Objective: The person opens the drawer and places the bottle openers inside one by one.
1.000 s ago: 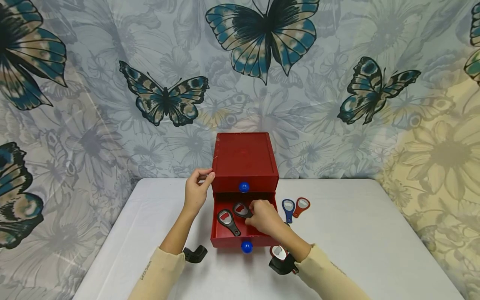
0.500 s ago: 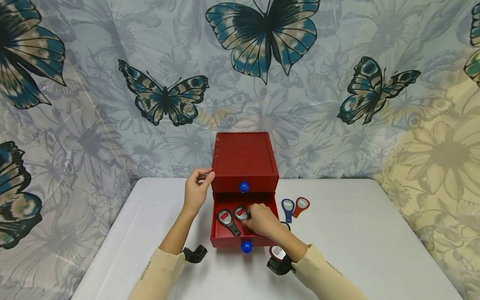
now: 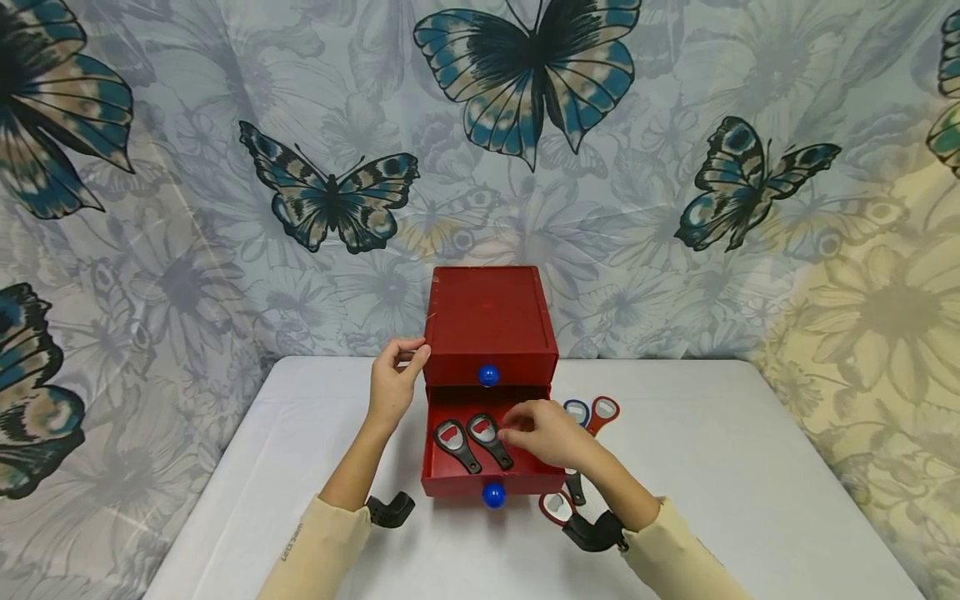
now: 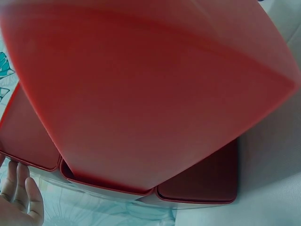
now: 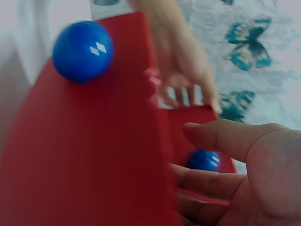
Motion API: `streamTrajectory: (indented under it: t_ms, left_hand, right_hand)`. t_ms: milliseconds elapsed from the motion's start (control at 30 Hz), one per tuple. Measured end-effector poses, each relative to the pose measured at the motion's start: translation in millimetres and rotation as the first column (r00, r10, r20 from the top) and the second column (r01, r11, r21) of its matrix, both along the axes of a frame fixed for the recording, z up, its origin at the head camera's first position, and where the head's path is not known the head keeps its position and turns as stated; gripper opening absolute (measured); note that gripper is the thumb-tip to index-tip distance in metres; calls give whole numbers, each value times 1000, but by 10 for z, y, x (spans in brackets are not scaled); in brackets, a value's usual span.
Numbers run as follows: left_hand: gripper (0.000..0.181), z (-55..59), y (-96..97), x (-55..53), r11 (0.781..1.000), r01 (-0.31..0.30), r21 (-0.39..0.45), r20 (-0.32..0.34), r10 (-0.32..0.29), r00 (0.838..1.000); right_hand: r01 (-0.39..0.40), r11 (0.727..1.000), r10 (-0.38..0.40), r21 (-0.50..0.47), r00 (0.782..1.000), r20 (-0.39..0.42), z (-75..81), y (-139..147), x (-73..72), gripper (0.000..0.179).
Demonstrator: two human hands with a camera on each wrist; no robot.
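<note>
A red two-drawer cabinet (image 3: 489, 308) stands on the table with its lower drawer (image 3: 450, 482) pulled out. Two black bottle openers, a left one (image 3: 456, 446) and a right one (image 3: 491, 442), lie side by side on the drawer floor. My right hand (image 3: 551, 433) hovers over the drawer's right side, beside the right opener, fingers parted and holding nothing. In the right wrist view its thumb and fingers (image 5: 211, 183) are apart near the drawer wall. My left hand (image 3: 393, 379) rests its fingertips at the cabinet's upper left edge; relaxed fingers also show in the left wrist view.
Right of the cabinet lie a blue bottle opener (image 3: 576, 410) and an orange-red one (image 3: 603, 411). Nearer me, a red-rimmed opener (image 3: 555, 505) and a black handle (image 3: 575, 488) are partly hidden by the right wrist camera (image 3: 596, 533). Blue knobs (image 3: 493, 496) jut from the drawers.
My right hand has let go of the right black bottle opener, now lying flat in the drawer, and drawn back to the right. The left hand has stayed at the cabinet edge.
</note>
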State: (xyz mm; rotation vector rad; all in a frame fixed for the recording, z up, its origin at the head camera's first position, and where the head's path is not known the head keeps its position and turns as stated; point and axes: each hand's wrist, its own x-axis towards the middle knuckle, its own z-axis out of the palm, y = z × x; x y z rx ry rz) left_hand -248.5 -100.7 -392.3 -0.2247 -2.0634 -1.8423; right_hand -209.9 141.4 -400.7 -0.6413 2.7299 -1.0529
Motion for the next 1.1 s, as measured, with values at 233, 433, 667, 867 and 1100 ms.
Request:
streamTrajectory:
  t_ms: [233, 433, 667, 867, 1100]
  left_hand:
    - [24, -7, 0, -2, 1000, 1, 1, -5, -1, 1000]
    - [24, -15, -4, 1, 1000, -5, -2, -7, 5, 1000]
    - [24, -22, 3, -7, 1000, -4, -8, -14, 4, 1000]
    - [24, -12, 9, 1, 1000, -20, -17, -12, 20, 1000]
    - [24, -5, 4, 3, 1000, -18, -14, -9, 18, 1000]
  right_hand:
    - [43, 997, -42, -57, 999, 15, 182, 333, -2, 27]
    - [98, 989, -89, -111, 992, 86, 237, 602, -47, 32]
    - [246, 960, -232, -133, 966, 115, 141, 838, -199, 34]
    - [437, 892, -420, -117, 896, 145, -93, 962, -379, 33]
    - [557, 827, -538, -74, 823, 184, -386, 1057, -543, 40]
